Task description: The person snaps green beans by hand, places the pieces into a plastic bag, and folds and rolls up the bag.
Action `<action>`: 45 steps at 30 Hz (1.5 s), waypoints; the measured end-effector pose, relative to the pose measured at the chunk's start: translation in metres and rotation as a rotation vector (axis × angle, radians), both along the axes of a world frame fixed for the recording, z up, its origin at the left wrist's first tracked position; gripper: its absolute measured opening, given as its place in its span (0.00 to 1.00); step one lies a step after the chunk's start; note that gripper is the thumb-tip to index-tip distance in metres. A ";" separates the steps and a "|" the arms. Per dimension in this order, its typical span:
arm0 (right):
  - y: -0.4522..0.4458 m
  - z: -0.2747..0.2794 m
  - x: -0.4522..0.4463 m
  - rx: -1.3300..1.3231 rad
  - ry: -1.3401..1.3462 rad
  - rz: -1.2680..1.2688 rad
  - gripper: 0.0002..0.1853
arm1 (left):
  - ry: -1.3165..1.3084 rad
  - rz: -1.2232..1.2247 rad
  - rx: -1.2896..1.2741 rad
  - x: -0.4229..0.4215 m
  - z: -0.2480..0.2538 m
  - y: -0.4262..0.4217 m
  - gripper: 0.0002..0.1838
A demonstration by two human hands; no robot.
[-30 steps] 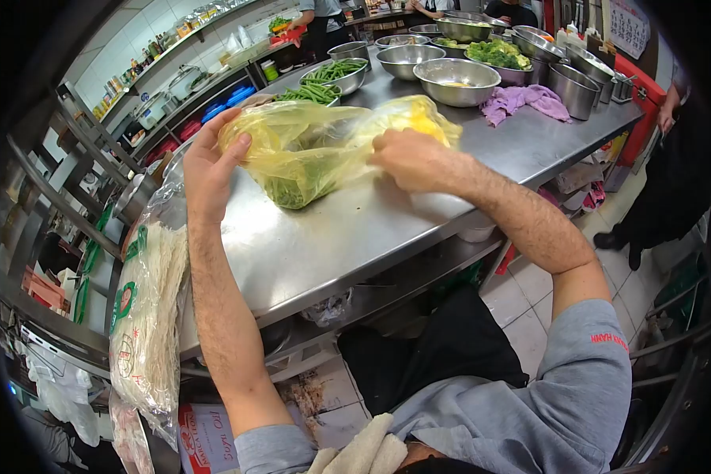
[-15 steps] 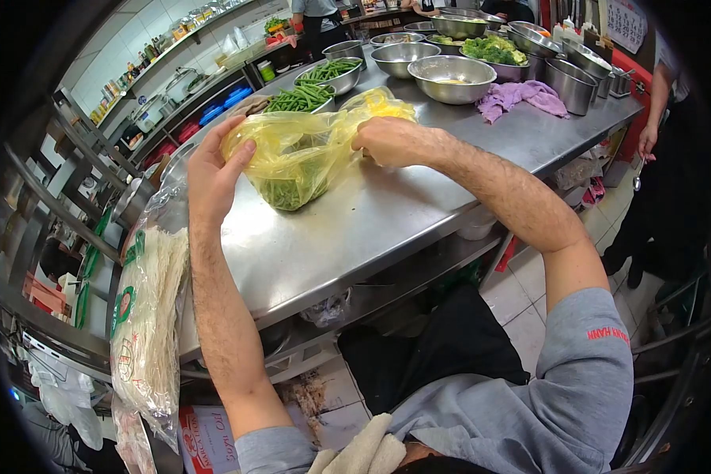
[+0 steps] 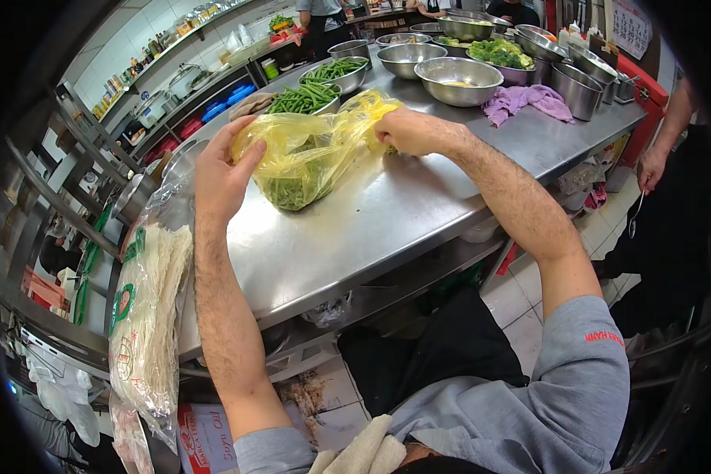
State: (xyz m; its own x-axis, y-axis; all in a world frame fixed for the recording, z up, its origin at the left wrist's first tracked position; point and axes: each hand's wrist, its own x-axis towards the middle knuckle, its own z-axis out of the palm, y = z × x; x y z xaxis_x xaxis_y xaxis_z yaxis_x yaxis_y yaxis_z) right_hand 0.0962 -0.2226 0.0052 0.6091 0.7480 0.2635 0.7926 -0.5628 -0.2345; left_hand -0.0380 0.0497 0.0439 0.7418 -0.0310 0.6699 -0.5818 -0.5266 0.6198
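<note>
A thin yellow plastic bag [image 3: 304, 162] with something green in its lower part rests on the steel table [image 3: 355, 241]. My left hand [image 3: 227, 170] grips the bag's left side near the top, thumb on the front. At the bag's right side, my right hand [image 3: 412, 130] is closed on the gathered plastic. Just behind the bag stands a bowl of green beans [image 3: 304, 99], and a second bowl of beans [image 3: 335, 73] is beyond it.
Metal bowls [image 3: 458, 81], a purple cloth [image 3: 527, 104] and steel pots [image 3: 575, 88] occupy the table's far right. Packaged white noodles [image 3: 146, 316] lie at the left edge. Another person's hand [image 3: 650, 170] holds a utensil at the right. More people are at the back.
The bag's right part has drawn in and bunched, with my right hand still on it. My left hand has barely moved. The person at the right has come nearer.
</note>
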 end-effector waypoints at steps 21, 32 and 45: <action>-0.016 -0.001 -0.037 -0.011 -0.017 0.047 0.08 | -0.075 0.131 0.110 0.002 -0.002 -0.003 0.18; 0.084 0.029 -0.033 0.238 -0.154 0.385 0.08 | -0.179 0.173 0.105 0.002 -0.001 -0.002 0.17; 0.063 -0.006 0.044 0.301 -0.851 0.580 0.06 | -0.512 0.211 1.014 0.031 -0.016 -0.029 0.20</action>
